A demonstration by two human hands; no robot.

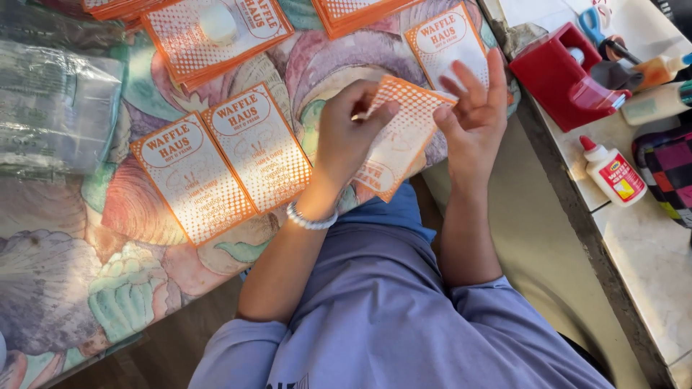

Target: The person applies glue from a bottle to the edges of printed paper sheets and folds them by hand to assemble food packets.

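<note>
Orange-dotted white card [400,137], tilted, pinched between left hand [349,133] and right hand [472,119].

The rectangular paper card [400,137] is orange-and-white — dotted all over. The vinyl tablecloth [86,274] shows pastel shells; the plastic tape dispenser [559,75] is plain red.

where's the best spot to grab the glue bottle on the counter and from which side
Probably by the white body of the glue bottle, below its red cap. It lies tilted on the counter, cap toward the red tape dispenser, with bare counter on both long sides. Coming from above, fingers across the body, looks easiest. The right hand is nearer; both hands hold a card.
</note>
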